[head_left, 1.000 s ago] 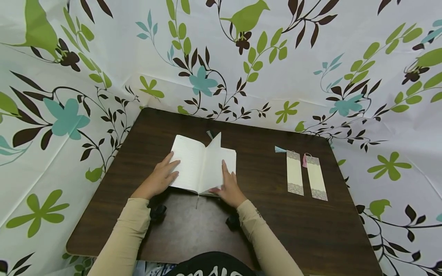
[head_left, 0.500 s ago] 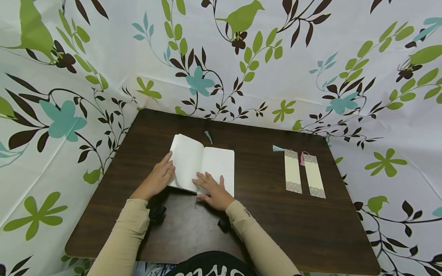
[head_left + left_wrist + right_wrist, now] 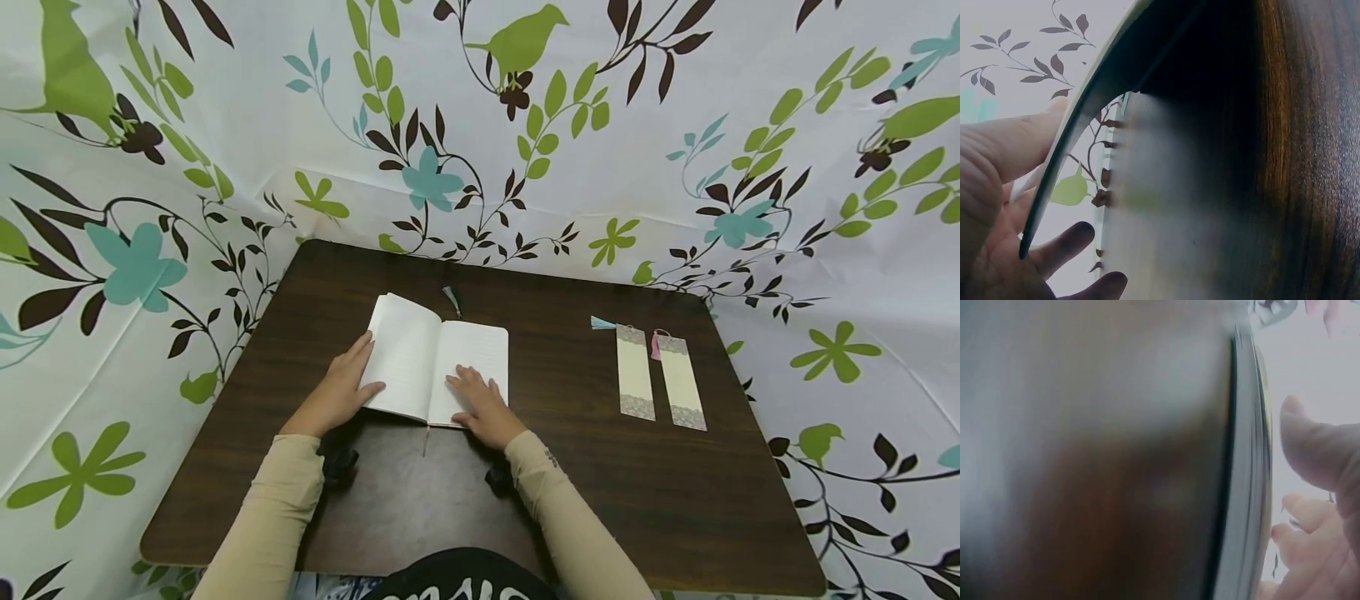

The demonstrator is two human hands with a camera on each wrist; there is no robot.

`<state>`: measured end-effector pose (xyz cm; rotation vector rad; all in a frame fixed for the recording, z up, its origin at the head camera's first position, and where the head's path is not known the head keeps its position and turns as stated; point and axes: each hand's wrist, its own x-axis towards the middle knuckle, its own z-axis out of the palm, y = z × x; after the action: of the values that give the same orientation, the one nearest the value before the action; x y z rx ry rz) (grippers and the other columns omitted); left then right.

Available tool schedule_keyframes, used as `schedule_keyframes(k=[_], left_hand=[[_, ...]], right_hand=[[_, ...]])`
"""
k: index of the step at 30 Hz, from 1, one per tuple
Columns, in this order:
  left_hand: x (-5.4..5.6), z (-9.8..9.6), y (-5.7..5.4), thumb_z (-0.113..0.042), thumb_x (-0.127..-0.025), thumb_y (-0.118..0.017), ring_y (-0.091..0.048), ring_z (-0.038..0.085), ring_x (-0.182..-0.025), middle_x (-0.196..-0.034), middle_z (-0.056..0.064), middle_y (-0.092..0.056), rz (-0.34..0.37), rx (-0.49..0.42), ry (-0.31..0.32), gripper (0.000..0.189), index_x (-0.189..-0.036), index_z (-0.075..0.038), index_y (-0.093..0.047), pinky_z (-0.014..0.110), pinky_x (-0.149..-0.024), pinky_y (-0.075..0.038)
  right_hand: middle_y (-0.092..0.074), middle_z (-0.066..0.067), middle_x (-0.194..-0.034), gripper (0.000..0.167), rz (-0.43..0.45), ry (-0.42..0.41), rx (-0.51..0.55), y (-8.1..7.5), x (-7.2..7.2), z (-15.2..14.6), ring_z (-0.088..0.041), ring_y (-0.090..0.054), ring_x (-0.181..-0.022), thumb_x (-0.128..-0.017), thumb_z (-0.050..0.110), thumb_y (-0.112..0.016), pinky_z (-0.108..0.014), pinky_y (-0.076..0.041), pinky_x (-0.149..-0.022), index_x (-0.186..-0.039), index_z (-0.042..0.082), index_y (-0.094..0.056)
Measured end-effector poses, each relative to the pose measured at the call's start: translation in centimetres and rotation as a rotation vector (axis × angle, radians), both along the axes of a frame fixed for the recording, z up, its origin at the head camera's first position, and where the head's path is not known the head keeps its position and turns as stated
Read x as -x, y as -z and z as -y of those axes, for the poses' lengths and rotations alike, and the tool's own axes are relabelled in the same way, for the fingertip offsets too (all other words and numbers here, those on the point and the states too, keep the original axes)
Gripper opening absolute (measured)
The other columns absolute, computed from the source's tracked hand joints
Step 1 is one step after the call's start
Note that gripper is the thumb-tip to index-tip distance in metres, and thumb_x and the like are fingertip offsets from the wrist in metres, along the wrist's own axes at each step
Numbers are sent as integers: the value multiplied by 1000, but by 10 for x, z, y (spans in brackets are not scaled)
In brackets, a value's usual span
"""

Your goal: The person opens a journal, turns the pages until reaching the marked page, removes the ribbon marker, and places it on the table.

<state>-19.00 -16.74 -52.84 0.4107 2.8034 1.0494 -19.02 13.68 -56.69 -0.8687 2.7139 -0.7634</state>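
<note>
Left hand (image 3: 336,392) clamped on the left edge of an opened notebook (image 3: 405,350), thumb over the left page and fingers round the other side, with the cover held between them and arched up off the table (image 3: 577,467) in the left wrist view. Right hand (image 3: 486,412) relaxed over the right page (image 3: 472,346), fingers loosely extended; impossible to tell which fingertips touch the paper. Hands well apart, one on either side of the spine. Beige sleeves (image 3: 262,504) on both arms, a small black device (image 3: 341,467) under each wrist.

Notebook left of centre on the dark brown wood-grain table, pages white. From the lower end of its spine, a thin ribbon (image 3: 426,442) trailing toward the person; just beyond the upper edge, a dark green tassel (image 3: 451,297).

Farther right, well apart from the notebook, side by side with a narrow gap: a cream bookmark (image 3: 635,371) with a light blue tassel (image 3: 602,323), then a second bookmark (image 3: 683,383) with a pink tassel (image 3: 656,347), both with grey patterned ends.

All around, white fabric (image 3: 247,100) printed with birds, leaves and flowers.
</note>
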Motion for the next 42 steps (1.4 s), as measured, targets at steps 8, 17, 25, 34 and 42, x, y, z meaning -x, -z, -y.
schedule_keyframes(k=[8, 17, 25, 34, 42], left_hand=[[0, 0, 0, -14, -99, -66, -14, 52, -148, -168, 22, -6, -6, -11, 20, 83, -162, 0, -13, 68, -113, -22], [-3, -2, -2, -13, -100, -65, -16, 55, -146, -169, 21, -5, -4, -9, 31, 62, -155, 0, -38, 73, -108, -27], [-3, -3, -3, -15, -100, -66, -16, 56, -145, -168, 21, -6, -5, -2, 26, 61, -153, 0, -40, 74, -106, -28], [-4, 0, -1, -14, -100, -65, -14, 54, -147, -169, 20, -5, 11, 4, 26, 62, -154, -1, -39, 73, -108, -27], [-5, 0, -2, -15, -101, -65, -15, 54, -146, -169, 20, -6, 0, -5, 25, 61, -154, -1, -40, 73, -108, -27]], right_hand=[[-19, -13, -168, 93, 85, 127, -88, -5, 17, -51, -33, -10, -156, -80, 30, -85, -70, -9, -116, -157, 10, -38], [-24, -11, -167, 87, 68, 151, -77, -8, 18, -60, -37, -13, -154, -80, 31, -83, -76, -1, -112, -155, 9, -43], [-24, -13, -167, 87, 23, 196, -59, -6, 17, -58, -37, -15, -154, -78, 34, -84, -76, -3, -112, -153, 12, -46], [-11, -15, -169, 116, -26, 272, 29, -3, 16, -55, -37, -8, -155, -79, 36, -85, -73, -4, -115, -164, 11, -11], [-16, -19, -168, 107, -106, 193, 166, -15, 13, -46, -40, -7, -154, -79, 29, -86, -75, 6, -112, -160, 2, -22]])
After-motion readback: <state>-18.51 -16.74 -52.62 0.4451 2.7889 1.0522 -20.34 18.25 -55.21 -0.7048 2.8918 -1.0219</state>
